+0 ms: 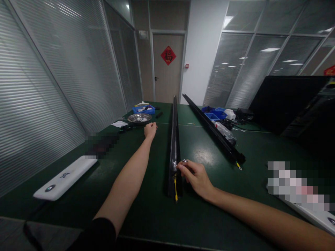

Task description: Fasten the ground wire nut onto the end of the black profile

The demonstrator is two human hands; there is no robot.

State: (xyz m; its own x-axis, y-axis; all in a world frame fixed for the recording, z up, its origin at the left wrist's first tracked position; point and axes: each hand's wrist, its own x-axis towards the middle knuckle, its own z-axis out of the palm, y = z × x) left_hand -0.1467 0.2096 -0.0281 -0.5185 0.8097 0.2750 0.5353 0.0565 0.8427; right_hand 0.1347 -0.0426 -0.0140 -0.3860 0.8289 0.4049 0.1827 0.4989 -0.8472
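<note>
A long black channel-shaped rail (pixel 173 139) lies lengthwise in front of me, with a yellow wire (pixel 176 190) ending in a lug at its near end. Close to that end, my right hand (pixel 196 176) pinches its thumb and finger together at the rail's right edge. A small shiny metal piece (pixel 185 161) shows at these fingers; its kind is unclear. My left hand (pixel 150 130) is stretched forward, left of the rail, with its fingers curled closed. Whatever they hold, if anything, is hidden. Just beyond it stands a round metal bowl (pixel 140 118) with small items inside.
A second black rail (pixel 214 129) lies slantwise to the right, its yellow lug wire (pixel 238 166) at the near end. Blue bins (pixel 214 113) and a plastic bag (pixel 223 130) are beside it. A blue tray (pixel 143 109) sits far left, a white device (pixel 65 177) nearer.
</note>
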